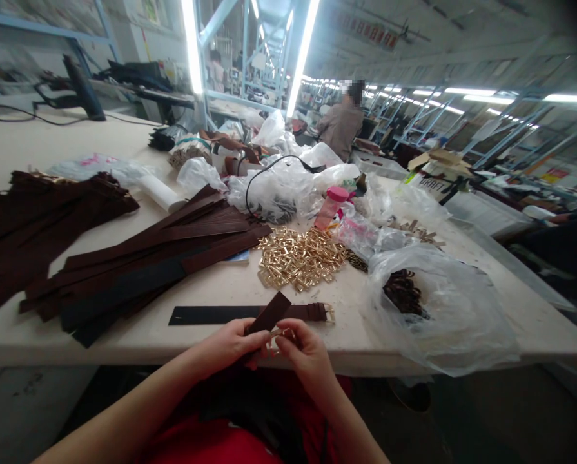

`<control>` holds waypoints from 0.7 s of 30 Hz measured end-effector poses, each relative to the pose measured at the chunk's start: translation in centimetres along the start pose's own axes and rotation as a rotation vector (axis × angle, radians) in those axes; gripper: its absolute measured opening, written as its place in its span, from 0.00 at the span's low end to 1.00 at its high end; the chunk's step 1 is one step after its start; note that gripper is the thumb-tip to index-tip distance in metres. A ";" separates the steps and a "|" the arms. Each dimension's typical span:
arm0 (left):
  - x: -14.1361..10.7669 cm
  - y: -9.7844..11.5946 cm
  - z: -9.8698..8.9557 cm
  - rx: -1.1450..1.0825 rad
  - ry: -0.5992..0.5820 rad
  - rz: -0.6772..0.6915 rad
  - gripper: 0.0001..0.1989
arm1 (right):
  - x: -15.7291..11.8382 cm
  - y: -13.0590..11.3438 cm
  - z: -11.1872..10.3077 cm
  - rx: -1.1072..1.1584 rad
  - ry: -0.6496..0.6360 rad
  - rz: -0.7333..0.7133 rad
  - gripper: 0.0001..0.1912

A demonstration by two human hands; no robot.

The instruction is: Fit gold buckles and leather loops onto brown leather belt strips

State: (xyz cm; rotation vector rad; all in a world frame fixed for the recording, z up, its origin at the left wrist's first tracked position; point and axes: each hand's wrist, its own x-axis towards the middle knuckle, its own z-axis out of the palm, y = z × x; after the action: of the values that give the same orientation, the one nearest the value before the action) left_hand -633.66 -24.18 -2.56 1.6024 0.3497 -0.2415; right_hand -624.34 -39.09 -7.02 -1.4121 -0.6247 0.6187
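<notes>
My left hand is closed round a dark brown leather strap, whose end sticks up past the fingers. Close beside it, my right hand pinches a gold buckle against the strap; the fingers partly hide where the two meet. Just beyond my hands a belt strap lies flat, black side up at its left, with a gold buckle fitted at its right end. Farther back is a pile of loose gold buckles. A fanned stack of brown straps lies to the left.
Another bundle of brown straps covers the far left of the table. On the right, an open plastic bag holds small dark brown loops. A pink bottle and crumpled plastic bags stand behind the buckles. A person is farther back.
</notes>
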 end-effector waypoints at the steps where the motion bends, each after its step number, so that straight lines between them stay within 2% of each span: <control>1: -0.2 0.1 -0.1 0.029 0.031 0.023 0.20 | 0.2 0.0 0.0 0.113 0.090 0.036 0.10; 4: -0.8 0.2 0.0 0.163 0.102 0.025 0.20 | 0.8 -0.2 0.2 0.476 0.331 0.129 0.15; 6: -1.0 0.0 0.3 0.227 0.103 0.008 0.19 | 1.2 -0.5 0.5 0.661 0.376 0.185 0.17; 10: -0.7 -0.8 0.9 0.184 0.096 0.021 0.19 | 1.3 -1.2 1.3 0.846 0.345 0.265 0.19; 13: -0.6 -0.9 0.9 0.127 0.065 0.043 0.19 | 1.1 -1.3 1.6 0.897 0.296 0.305 0.17; 17: -1.0 -0.2 0.5 0.198 0.003 0.019 0.20 | 0.6 -0.9 1.5 0.905 0.241 0.354 0.15; 21: -1.3 0.8 0.3 0.331 0.012 0.029 0.18 | 0.1 -0.7 2.2 0.804 0.159 0.375 0.17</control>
State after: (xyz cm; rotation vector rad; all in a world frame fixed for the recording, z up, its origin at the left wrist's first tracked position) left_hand -634.58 -24.60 -1.34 1.9342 0.3066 -0.2777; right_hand -625.86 -37.50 -6.23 -0.7972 0.0475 0.9131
